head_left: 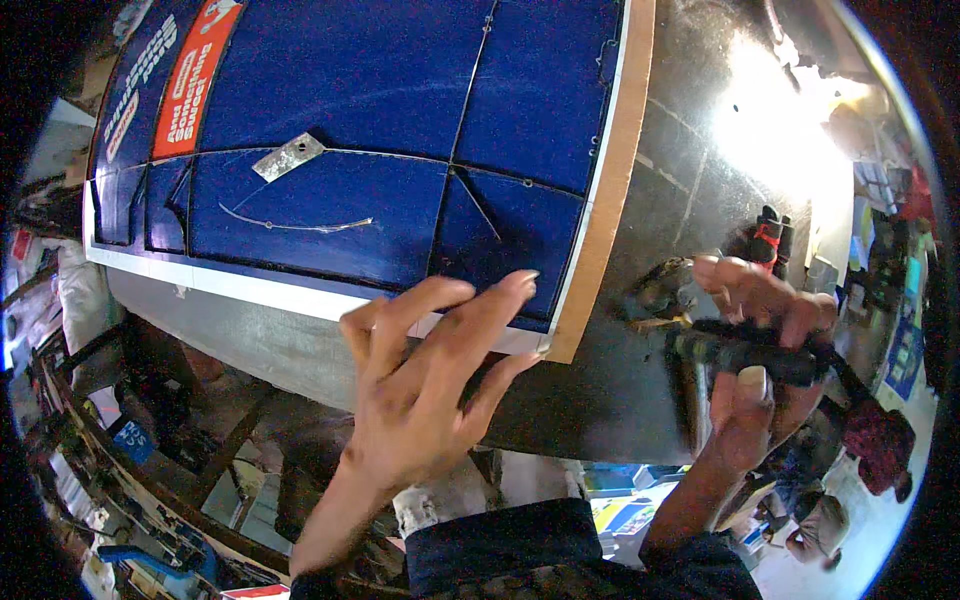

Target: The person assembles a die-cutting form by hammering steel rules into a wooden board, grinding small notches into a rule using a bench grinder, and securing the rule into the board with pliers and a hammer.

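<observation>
A dark blue panel (330, 105) with a white border and a brown right edge lies on the work table. My left hand (425, 380) reaches over its near right corner with fingers spread, holding nothing. To the right of the panel, my right hand (765, 340) is closed around a black-handled tool (745, 355). Motion blurs that tool, so its exact kind is unclear. A thin bent wire (300, 227) and a small metal plate (288, 158) with a hole rest on the panel. Black strips and thin wires run across its surface.
A tool with black handles and a red band (768, 240) lies on the grey tabletop (690, 130), beyond my right hand. Strong light glares off the far right. Cluttered shelves (160, 480) stand below left, and a dark red cloth (880, 440) is at the right.
</observation>
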Tool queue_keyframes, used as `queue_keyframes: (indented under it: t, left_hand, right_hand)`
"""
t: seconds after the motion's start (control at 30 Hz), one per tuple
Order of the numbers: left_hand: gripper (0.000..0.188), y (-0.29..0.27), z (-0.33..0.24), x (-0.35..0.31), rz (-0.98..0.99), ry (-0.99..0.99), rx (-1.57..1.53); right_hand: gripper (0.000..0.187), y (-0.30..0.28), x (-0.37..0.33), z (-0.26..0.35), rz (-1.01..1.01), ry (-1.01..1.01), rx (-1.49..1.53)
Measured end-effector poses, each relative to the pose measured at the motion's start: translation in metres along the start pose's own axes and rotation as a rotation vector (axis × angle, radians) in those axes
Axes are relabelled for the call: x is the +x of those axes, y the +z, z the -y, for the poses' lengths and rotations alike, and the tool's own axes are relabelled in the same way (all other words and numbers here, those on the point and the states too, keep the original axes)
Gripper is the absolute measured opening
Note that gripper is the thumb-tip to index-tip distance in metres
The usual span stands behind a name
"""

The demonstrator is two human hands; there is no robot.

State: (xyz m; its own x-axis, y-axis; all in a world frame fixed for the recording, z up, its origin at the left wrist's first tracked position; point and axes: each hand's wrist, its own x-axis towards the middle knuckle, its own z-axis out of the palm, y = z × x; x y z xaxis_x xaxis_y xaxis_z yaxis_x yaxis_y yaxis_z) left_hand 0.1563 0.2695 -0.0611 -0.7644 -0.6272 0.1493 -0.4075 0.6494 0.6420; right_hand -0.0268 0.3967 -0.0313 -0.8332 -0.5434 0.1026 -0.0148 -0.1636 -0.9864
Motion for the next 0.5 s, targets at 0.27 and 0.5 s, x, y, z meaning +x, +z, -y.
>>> queue_keyframes:
  t: [0.27, 0.5]
  left_hand:
    - [0.065, 0.021, 0.006, 0.015, 0.02, 0.117, -0.082]
    - [0.07, -0.005, 0.018, 0.015, 0.001, 0.097, -0.052]
  right_hand:
    - [0.025, -0.016, 0.006, -0.004, 0.309, 0.15, -0.188]
    - [0.051, 0.009, 0.028, 0.012, 0.463, 0.101, 0.198]
